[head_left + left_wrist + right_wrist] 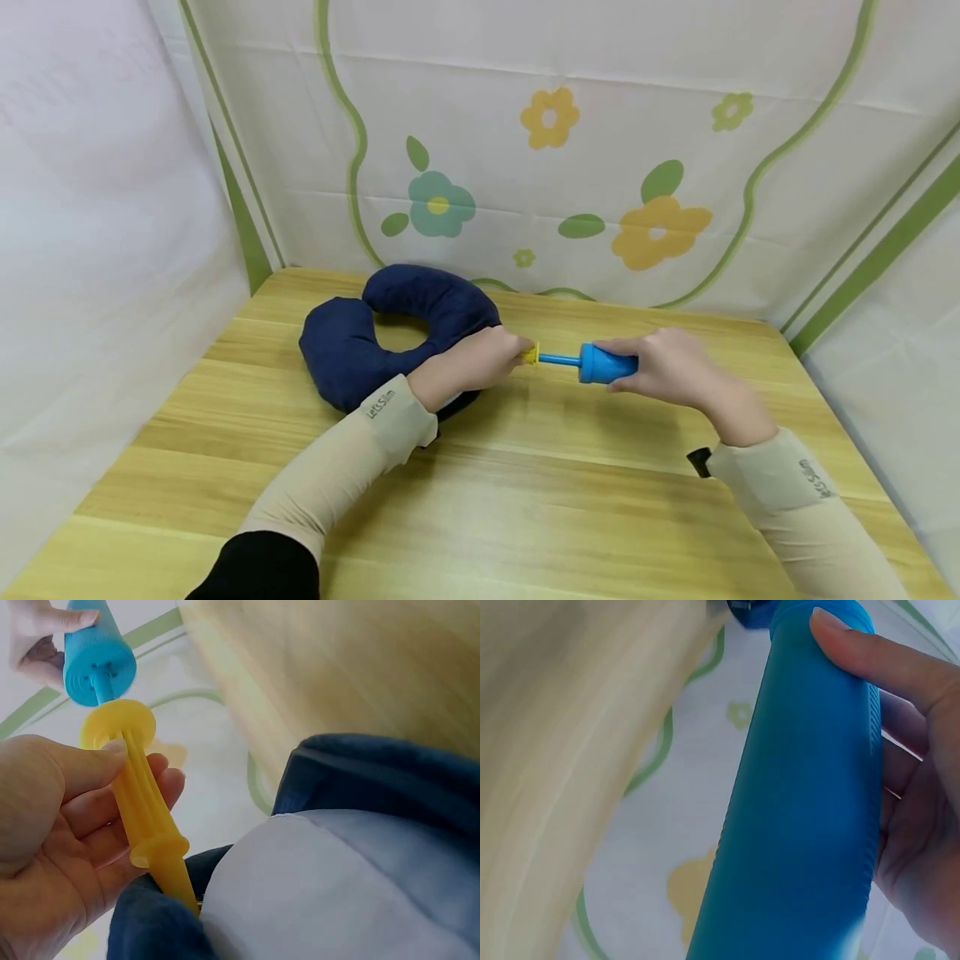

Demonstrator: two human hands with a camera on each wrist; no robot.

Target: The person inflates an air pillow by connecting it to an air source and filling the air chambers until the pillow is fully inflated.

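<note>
A hand pump with a blue barrel (609, 365), a thin blue rod (559, 359) and a yellow end piece (142, 791) spans my two hands above the table. My left hand (483, 358) pinches the ribbed yellow piece between thumb and fingers. Its narrow end runs down to the opening of a navy U-shaped neck pillow (341, 354); the very tip is hidden. Inside that opening a pale, smooth inner part (300, 885) shows. My right hand (675, 367) grips the barrel, thumb lying along it in the right wrist view. A length of rod shows between barrel and yellow piece.
The pillow lies on a wood-grain table (517, 517), left of the middle. Behind the table hangs a white cloth (480, 125) with flowers and green lines, and similar cloth closes both sides.
</note>
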